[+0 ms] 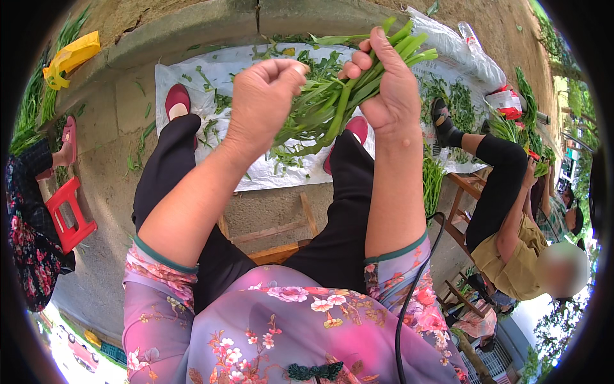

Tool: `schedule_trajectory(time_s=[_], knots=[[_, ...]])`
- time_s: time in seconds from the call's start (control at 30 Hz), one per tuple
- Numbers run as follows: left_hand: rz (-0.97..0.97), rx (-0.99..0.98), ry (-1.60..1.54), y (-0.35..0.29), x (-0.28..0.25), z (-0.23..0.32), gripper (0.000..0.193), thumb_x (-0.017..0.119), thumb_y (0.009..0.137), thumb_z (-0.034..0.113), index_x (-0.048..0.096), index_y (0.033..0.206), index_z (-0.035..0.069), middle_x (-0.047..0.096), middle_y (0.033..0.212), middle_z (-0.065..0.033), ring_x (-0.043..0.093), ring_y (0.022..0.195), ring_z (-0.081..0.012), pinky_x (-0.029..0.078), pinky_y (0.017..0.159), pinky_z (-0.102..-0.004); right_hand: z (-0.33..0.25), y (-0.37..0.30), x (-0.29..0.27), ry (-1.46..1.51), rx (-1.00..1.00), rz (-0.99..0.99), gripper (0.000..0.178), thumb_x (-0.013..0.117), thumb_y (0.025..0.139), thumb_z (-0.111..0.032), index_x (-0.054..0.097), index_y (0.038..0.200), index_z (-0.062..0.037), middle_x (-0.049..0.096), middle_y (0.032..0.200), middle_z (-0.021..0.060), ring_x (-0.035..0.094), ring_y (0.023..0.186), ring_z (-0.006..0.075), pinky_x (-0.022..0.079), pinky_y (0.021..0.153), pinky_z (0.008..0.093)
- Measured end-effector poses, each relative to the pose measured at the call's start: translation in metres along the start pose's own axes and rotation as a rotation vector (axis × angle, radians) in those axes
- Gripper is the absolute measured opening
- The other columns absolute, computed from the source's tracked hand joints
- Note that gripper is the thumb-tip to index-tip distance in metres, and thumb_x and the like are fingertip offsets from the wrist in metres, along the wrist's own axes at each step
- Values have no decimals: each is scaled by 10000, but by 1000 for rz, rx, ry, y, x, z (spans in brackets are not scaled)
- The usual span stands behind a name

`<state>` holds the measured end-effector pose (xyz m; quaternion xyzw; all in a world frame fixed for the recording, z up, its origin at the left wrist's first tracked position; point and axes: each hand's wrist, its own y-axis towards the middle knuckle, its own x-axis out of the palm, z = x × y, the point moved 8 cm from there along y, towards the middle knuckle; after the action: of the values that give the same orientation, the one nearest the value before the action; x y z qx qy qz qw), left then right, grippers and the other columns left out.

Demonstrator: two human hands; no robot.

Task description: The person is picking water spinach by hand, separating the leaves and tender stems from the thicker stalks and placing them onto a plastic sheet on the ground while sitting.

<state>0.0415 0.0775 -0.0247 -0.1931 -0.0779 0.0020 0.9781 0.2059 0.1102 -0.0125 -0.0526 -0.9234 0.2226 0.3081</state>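
Observation:
A bunch of long-stemmed leafy greens [342,105] is gripped in my right hand [395,86], its pale cut stem ends pointing up and right, its leaves drooping to the lower left. The thumb lies along the stems, and the fingers curl around them. Just left of the bunch, my left hand [261,96] is closed in a pinch; what its fingertips hold, if anything, cannot be made out. Below both hands a white plastic sheet [256,182] lies on the ground, strewn with loose leaves [220,101].
A concrete curb [192,32] runs beyond the sheet. To the right sits a person [505,246] beside greens and a red-and-white bag [505,102]. Leftward are a red stool [71,214], another seated person [32,237] and a yellow bag [75,54]. A wooden stool [272,255] is under me.

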Motion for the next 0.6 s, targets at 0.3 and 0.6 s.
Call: schedule_trajectory(time_s=[0.3, 0.6], knots=[[71, 357, 306, -1, -5, 26, 149, 685, 830, 66, 666, 979, 61, 621, 877, 5, 553, 741, -80, 463, 735, -221, 2, 3, -6, 93, -25, 62, 221, 664, 874, -212, 559, 866, -18, 531, 662, 57, 529, 561, 173, 466, 519, 294], [-20, 832, 615, -25, 22, 52, 187, 733, 700, 44, 686, 874, 94, 601, 852, -47, 577, 824, -237, 483, 707, -335, 11, 1, 2, -34, 8, -8, 275, 672, 866, -264, 575, 861, -7, 564, 669, 72, 558, 582, 183, 471, 546, 298]])
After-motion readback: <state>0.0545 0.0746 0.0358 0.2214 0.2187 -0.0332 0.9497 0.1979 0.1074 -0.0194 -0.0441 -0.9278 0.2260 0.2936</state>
